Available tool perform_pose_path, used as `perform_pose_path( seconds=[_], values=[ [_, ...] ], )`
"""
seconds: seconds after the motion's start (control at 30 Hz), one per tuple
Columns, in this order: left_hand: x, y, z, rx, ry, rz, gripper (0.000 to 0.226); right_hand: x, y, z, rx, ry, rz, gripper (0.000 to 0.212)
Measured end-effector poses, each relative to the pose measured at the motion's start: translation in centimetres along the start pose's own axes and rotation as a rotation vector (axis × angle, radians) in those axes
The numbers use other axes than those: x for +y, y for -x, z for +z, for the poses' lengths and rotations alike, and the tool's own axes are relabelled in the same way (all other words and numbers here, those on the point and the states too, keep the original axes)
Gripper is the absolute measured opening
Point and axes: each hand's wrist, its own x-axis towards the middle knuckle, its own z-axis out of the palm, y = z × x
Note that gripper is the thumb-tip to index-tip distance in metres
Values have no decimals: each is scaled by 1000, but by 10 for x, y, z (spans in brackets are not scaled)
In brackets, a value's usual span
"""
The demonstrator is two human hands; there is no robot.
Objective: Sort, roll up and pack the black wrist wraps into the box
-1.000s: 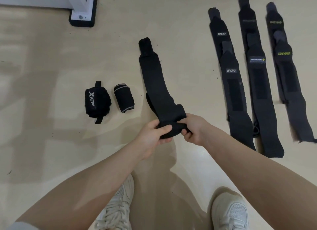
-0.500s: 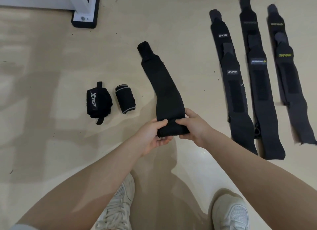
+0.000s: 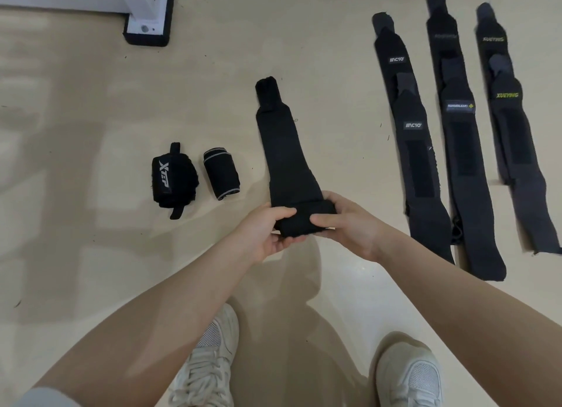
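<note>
I see both hands, left hand (image 3: 267, 230) and right hand (image 3: 343, 221), grasping the rolled end of a black wrist wrap (image 3: 282, 151); 2 rolled wraps (image 3: 194, 180) lie left.

White mesh lace-up sneakers (image 3: 409, 376)

Two rolled wraps (image 3: 194, 179) left of flat wraps (image 3: 456, 139).

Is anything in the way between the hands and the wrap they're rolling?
No. Both the left hand and the right hand already grip the rolled end of the black wrist wrap, so nothing sits between them. The box is not in view.
</note>
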Motion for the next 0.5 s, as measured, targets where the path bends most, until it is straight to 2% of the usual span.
perform_pose_path(
  seconds=[0.07, 0.2, 0.37, 0.5],
  values=[
    [2, 1, 1, 9, 23, -42, 10, 1, -1, 1, 69, 61, 3, 34],
    [1, 0, -3, -17, -3, 38, 24, -1, -5, 1, 110, -3, 52, 18],
    [0, 1, -13, -61, -42, 137, 21, -2, -7, 3, 111, -60, 187, 14],
    [-1, 6, -15, -149, -162, 198, 34, -8, -6, 2, 146, -44, 285, 18]
  ],
)
